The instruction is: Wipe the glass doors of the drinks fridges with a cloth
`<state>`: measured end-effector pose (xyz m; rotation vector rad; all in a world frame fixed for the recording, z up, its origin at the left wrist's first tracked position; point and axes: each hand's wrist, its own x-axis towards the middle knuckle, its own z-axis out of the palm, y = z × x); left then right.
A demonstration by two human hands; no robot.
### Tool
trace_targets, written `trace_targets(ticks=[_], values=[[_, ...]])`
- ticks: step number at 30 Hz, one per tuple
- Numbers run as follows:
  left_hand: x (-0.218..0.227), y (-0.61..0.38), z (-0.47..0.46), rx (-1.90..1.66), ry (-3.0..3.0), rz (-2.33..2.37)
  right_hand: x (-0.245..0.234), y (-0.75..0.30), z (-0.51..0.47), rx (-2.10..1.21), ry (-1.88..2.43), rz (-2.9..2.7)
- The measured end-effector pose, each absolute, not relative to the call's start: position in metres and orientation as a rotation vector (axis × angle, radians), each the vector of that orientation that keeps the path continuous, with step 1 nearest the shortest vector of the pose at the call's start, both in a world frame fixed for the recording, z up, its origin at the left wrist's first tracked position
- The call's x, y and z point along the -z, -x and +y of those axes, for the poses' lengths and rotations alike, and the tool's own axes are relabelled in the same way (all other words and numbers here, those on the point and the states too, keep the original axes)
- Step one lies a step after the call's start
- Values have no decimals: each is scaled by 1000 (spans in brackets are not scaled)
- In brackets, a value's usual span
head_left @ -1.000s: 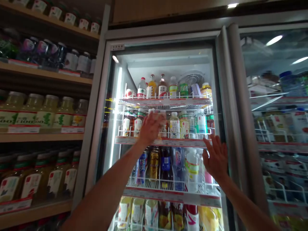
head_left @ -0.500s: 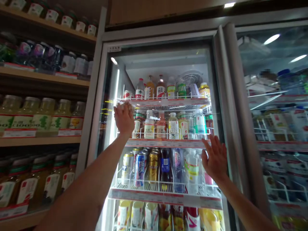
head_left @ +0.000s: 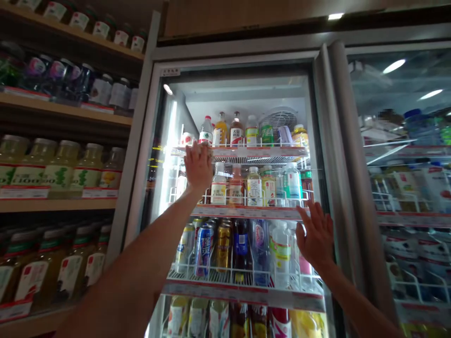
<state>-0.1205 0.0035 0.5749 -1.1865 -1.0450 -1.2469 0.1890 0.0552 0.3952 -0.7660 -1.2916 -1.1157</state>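
**Left hand:** our left hand [head_left: 198,166] is raised with the fingers up and fairly close together, tips at the front edge of the white wire shelf with a red price strip [head_left: 268,152]. Can't tell if it has hold of anything, since the back of the hand blocks our view.

**Right hand:** our right hand [head_left: 316,239] is wide open, fingers spread, holding nothing we can see.

**Near right hand:** a clear plastic water bottle with a green-and-yellow label [head_left: 281,256] stands on the shelf below, just left of the fingers.

**Around us:** a silver-framed glass cooler door [head_left: 232,57] surrounds the drinks, and pale juice bottles in glass [head_left: 59,169] line the brown wooden shelves [head_left: 59,204] on the left.
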Motion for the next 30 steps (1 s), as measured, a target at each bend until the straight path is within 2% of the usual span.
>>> trace_targets(ticks=[5,8,12,16,18,20,26,30], values=[[-549,89,11,768,1546,-757,-391,-191,54,1129,770,-1302],[-556,132,4,1035,1376,-915,-397,-193,53,1141,772,-1315],[-561,180,-4,1384,1044,-1077,-432,-189,49,1172,781,-1388],[-530,132,6,1216,1203,-970,-467,-179,51,1118,873,-1391],[-517,108,10,980,1400,-835,-471,-176,53,1105,870,-1406],[-517,112,8,893,1462,-794,-469,-176,56,1106,846,-1410],[-541,207,-15,1406,973,-1043,-463,-177,58,1124,825,-1362],[-518,173,-6,1336,1075,-958,-465,-176,56,1136,832,-1346]])
